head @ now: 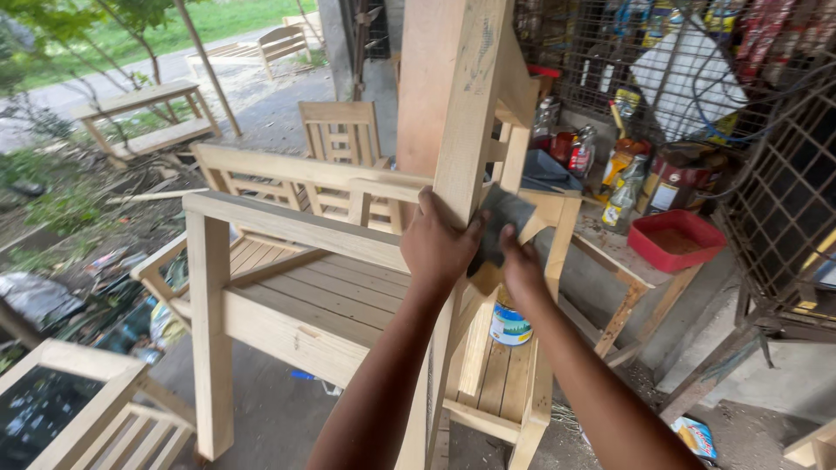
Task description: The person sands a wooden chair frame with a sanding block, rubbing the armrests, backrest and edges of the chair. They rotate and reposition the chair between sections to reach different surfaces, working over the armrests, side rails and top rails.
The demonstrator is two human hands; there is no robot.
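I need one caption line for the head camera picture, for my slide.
Left hand grips an upright wooden post while the right hand presses grey sandpaper against it, above an unfinished slatted bench.

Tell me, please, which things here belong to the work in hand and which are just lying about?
In use:
- left hand gripping the upright wooden post
- right hand pressing grey sandpaper on it

Lying about:
- red tray
- bottles
- paint can
- wooden chair
- slatted bench

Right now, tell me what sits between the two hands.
In the head view, the upright wooden post runs between the left hand and the right hand, whose fingers press a dark sheet of sandpaper against it.
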